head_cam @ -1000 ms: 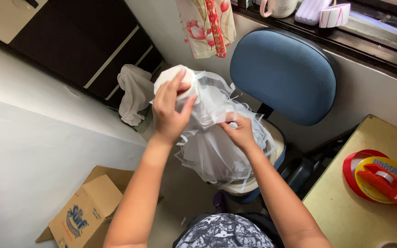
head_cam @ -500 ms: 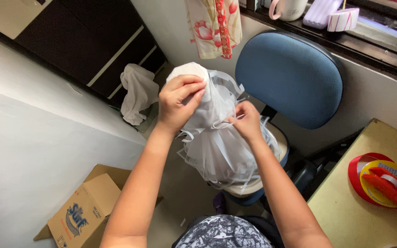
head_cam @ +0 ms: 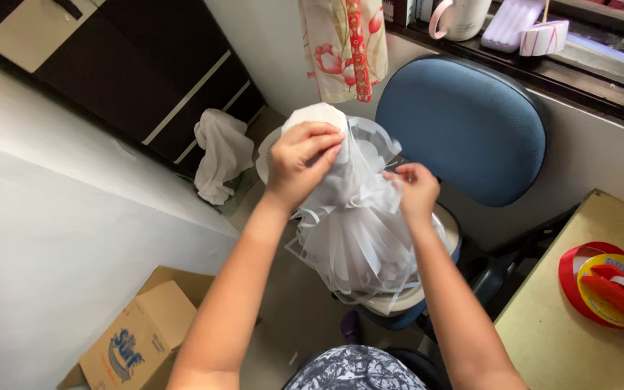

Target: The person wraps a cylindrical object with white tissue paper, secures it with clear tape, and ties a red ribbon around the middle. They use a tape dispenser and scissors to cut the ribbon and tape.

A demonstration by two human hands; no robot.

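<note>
The white mesh bag [head_cam: 352, 238] hangs between the two hands above the seat of a blue office chair [head_cam: 464, 130], its lower bulge full of folded white pieces. The left hand [head_cam: 301, 162] is clenched over the bag's gathered top — fingers wrapped around a rounded white bundle there. The right hand [head_cam: 414, 189] pinches the mesh at the bag's side, thumb and fingers closed on a fold of it. Nearest to the camera, a cardboard box [head_cam: 135, 339] sits on the floor at the lower left, and a red tape dispenser [head_cam: 615, 285] lies on the yellowish table [head_cam: 565, 339] at the right. Farther off, a crumpled white cloth [head_cam: 222, 152] lies by the dark cabinet [head_cam: 146, 72], and a flowered towel [head_cam: 344, 43] hangs from the ledge — beside it stands a pink-handled mug [head_cam: 460, 16].
</note>
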